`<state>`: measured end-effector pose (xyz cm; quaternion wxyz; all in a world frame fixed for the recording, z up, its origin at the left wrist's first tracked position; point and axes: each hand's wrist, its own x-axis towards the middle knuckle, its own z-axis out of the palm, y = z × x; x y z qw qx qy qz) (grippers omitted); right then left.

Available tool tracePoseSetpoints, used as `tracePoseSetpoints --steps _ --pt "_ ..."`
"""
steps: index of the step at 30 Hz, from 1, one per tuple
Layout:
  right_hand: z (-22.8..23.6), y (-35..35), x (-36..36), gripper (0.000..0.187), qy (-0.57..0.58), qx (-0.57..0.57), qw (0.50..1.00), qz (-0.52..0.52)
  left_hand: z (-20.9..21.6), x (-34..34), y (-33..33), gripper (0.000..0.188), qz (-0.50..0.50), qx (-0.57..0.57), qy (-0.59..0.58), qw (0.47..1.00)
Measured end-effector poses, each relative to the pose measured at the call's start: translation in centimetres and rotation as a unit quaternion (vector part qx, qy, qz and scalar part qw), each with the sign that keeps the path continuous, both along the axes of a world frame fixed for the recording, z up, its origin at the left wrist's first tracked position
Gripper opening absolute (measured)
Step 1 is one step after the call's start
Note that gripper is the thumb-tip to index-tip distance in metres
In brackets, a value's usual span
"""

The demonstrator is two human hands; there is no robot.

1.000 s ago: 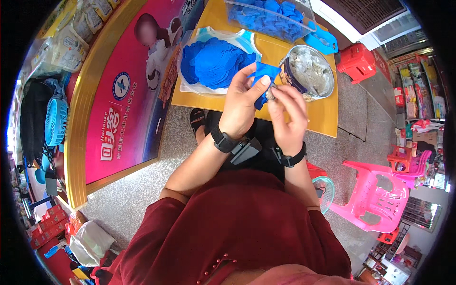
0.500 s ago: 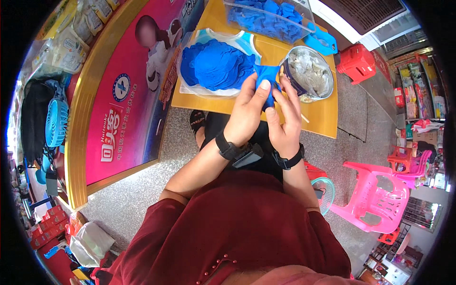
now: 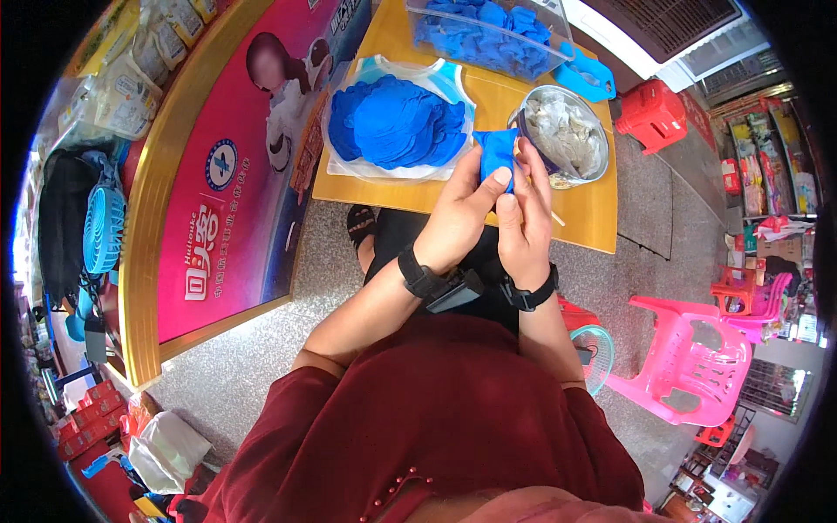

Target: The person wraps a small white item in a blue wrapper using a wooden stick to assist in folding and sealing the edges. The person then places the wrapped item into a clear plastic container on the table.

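A thin, soft blue sheet (image 3: 495, 153), folded into a small squarish packet, sits between my two hands. My left hand (image 3: 464, 205) pinches its lower edge with the thumb in front. My right hand (image 3: 526, 213) is closed round its right side, fingers behind and thumb low. The fingers cover the lower part of the packet. A heap of similar flat blue sheets (image 3: 397, 122) lies to the left on a white cloth. Close by on the right stands a round tub (image 3: 602, 166) with a crumpled, greyish-white mass (image 3: 558, 126) inside.
The yellow table (image 3: 575, 213) also bears a clear plastic box (image 3: 488, 48) of blue pieces at the back and a blue plastic holder (image 3: 588, 77). A pink display panel (image 3: 218, 227) stands to the left. On the floor at right is a pink chair (image 3: 684, 362).
The blue sheet has gone from spread, pointed corners to a compact squarish packet. My hands have shifted slightly to the right and remain on it.
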<state>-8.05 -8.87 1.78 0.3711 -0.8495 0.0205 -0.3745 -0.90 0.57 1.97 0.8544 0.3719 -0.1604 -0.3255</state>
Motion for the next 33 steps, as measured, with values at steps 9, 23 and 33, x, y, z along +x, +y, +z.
tracePoseSetpoints --steps 9,23,33 --pt "0.5 0.3 -0.5 0.018 -0.059 0.283 0.957 0.029 -0.5 0.0 0.1 0.057 0.065 0.066 -0.153 0.984" --pt "1.7 -0.9 0.9 0.018 -0.022 0.424 0.906 -0.006 0.3 0.9 0.8 0.063 -0.047 0.181 -0.263 0.946" --pt "2.1 -2.3 0.2 0.017 0.013 0.485 0.874 0.001 0.8 1.8 1.3 0.051 -0.071 0.162 -0.174 0.969"
